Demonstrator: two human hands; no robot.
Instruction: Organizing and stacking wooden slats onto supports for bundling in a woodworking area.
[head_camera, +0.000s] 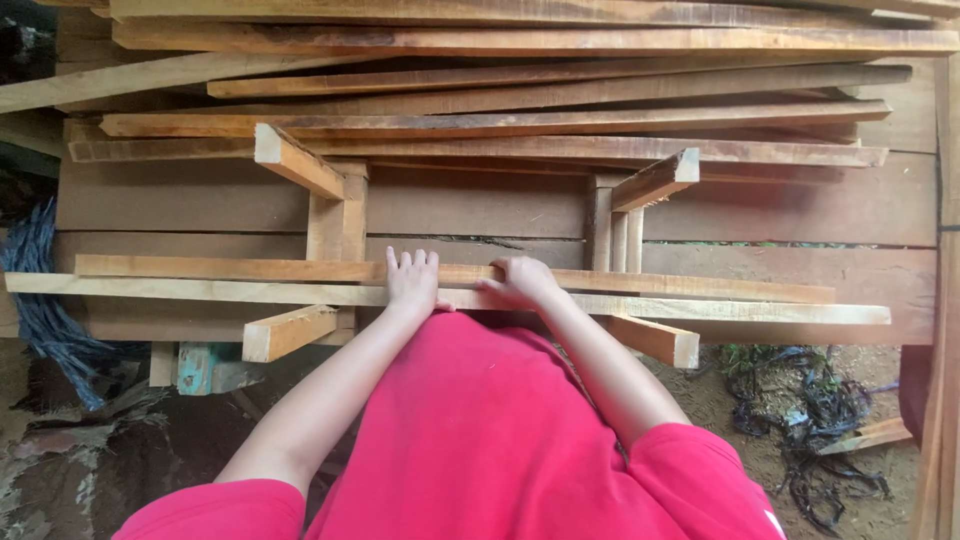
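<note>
Left hand (412, 280) flat, fingers spread, palm down on pale long sawn timber strip (300, 268). Right hand (520, 282) curled, fingers closed over the same strip's near edge. Strip lying crosswise over two upturned wooden trestle frames (330, 215), beside a second pale strip (700, 310) nearer the body; probably pinned so as not to slide. Stack of rough brown planks (520, 90) behind. Blue frayed rope bundle (40, 300) at left, on dirt.

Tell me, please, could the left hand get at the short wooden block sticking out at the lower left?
Probably yes: the left hand rests flat on the long plank, and nothing lies between it and the block.
</note>
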